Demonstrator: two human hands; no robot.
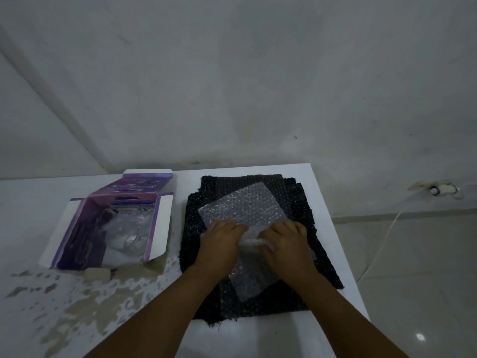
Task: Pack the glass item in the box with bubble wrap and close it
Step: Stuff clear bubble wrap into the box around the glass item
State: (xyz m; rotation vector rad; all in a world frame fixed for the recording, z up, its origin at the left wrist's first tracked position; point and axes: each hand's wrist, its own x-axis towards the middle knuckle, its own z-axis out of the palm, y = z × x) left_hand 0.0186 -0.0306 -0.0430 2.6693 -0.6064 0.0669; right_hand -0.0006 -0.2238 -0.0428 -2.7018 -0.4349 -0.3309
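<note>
A sheet of clear bubble wrap (242, 205) lies on a dark knitted cloth (304, 288) on the white table. My left hand (220, 241) and my right hand (286, 241) press side by side on its middle, fingers curled over a raised fold or bundle (254, 240) between them. What is inside the bundle is hidden. To the left lies an open purple and white box (85, 228) with its flaps spread; a clear glass-like or plastic thing (129, 236) shows inside it.
The white table (258, 337) has peeled, worn patches at the front left. A small pale block (96, 274) sits by the box's near end. The table's right edge drops to a tiled floor with a wall socket and white cable (433, 190).
</note>
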